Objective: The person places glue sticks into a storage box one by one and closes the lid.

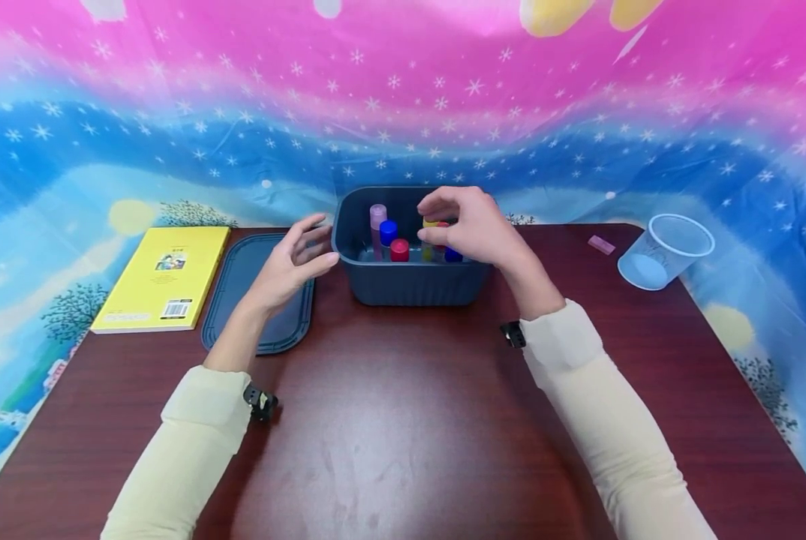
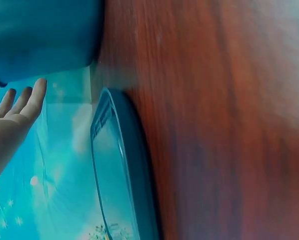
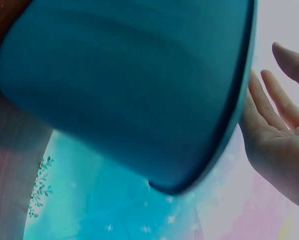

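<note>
A dark grey plastic bin (image 1: 416,289) stands at the back of the table, holding several small bottles or tubes. Their caps show pink (image 1: 378,217), blue (image 1: 388,231) and red (image 1: 399,250); others are partly hidden by my right hand. That right hand (image 1: 473,229) hovers over the bin's right side with nothing seen between its loosely bent fingers. In the right wrist view, the hand (image 3: 279,127) appears beyond the bin's rim (image 3: 234,112). My left hand (image 1: 288,266), fingers spread, is beside the bin's left rim; whether it touches cannot be told. The left wrist view shows this hand (image 2: 17,117) holding nothing.
A dark grey lid (image 1: 284,334) lies flat under my left hand, beside a yellow book (image 1: 163,281). At the right are a small pink block (image 1: 601,244) and a translucent white cup (image 1: 666,251). A patterned cloth (image 1: 403,112) hangs behind the table.
</note>
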{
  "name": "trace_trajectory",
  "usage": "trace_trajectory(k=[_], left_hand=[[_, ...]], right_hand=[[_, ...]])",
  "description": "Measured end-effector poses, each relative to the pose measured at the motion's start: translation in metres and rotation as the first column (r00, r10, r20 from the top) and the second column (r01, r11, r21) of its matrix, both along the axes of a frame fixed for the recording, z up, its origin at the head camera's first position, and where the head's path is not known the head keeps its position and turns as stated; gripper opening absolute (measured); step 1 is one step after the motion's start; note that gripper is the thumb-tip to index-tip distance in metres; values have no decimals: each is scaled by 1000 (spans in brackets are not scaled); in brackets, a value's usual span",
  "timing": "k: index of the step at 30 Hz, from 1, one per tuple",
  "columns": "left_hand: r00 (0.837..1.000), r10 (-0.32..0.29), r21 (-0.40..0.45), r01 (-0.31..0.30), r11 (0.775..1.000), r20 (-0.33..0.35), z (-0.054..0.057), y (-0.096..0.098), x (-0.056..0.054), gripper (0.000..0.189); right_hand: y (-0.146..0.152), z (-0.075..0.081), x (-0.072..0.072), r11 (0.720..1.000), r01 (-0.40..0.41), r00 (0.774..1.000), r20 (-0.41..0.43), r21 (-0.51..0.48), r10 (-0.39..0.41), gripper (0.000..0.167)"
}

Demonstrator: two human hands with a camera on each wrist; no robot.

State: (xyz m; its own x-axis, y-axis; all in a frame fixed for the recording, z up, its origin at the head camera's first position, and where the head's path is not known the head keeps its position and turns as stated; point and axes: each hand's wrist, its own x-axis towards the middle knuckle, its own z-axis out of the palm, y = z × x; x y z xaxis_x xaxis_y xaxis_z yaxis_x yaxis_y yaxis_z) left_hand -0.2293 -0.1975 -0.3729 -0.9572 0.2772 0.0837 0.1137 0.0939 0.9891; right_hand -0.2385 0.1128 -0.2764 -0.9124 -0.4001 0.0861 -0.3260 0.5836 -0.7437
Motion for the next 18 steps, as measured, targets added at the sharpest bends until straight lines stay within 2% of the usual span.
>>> trace_trajectory(k=[4,10,18], left_hand=[[999,32,-53,-33,998,-23,-2,-11,6,70],[993,111,-110,-116,987,-49,0,-33,12,70],[976,219,-159,-218,963,-13,-4,-61,19,74]], right_hand=[[14,2,1,998,41,999,-26,-45,-43,38],[43,3,6,987,114,993,-17,-111,-117,41],[67,1,9,973,191,980,-22,-130,-195,44]])
